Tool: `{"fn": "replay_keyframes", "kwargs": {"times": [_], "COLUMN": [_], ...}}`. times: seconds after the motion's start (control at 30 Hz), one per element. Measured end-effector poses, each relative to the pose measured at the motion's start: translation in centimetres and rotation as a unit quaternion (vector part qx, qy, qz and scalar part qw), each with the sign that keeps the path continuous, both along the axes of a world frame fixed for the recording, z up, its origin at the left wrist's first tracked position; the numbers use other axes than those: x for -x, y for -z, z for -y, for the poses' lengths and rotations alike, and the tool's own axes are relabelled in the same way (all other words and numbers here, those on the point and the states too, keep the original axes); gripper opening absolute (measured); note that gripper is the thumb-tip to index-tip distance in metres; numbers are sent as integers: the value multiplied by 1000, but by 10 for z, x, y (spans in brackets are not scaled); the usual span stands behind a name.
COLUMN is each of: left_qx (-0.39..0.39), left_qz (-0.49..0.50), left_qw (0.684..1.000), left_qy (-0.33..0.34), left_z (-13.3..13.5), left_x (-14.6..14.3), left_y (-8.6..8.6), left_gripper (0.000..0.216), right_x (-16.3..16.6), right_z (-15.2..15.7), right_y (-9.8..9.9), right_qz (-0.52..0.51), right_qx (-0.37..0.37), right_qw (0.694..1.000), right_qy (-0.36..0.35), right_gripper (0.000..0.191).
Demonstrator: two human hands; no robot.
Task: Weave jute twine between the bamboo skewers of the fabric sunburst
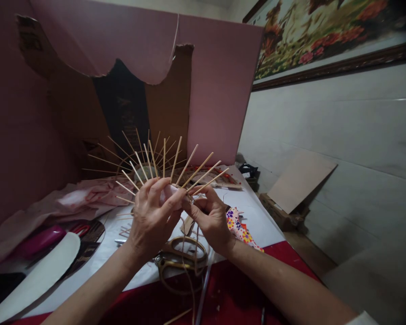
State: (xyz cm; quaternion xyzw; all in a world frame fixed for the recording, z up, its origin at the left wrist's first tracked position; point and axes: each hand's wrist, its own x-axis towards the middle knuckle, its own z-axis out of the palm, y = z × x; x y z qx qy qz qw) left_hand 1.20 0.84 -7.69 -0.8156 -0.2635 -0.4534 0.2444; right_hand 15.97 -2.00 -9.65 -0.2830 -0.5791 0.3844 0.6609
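L hand [152, 210] has its fingers clamped on the stick fan [164, 158], mid-pic. R hand [211, 216] has its fingertips pinched on the fan's edge. Thin string [192, 293] hangs below, btm ctr. Big scissors [159, 262] lie under, low mid. Flowery cloth [238, 228] sits nr R hand, right of ctr.

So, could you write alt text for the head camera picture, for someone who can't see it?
A left hand and a right hand hold a small piece with thin pale sticks fanning out from it. Below lie gold-toned scissors on a white and red tabletop; behind stands a pink panel with ragged brown cardboard.
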Motion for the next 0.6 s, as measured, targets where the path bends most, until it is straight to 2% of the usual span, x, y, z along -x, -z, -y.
{"fn": "replay_keyframes", "kwargs": {"times": [0.6], "left_qx": [0], "left_qz": [39], "left_qw": [999], "left_qy": [22], "left_z": [-2], "left_x": [0], "left_y": [3], "left_gripper": [50], "right_x": [-4], "right_z": [0], "right_y": [-4], "right_qz": [32], "right_qx": [-24], "right_qw": [999], "right_qy": [20], "right_gripper": [15]}}
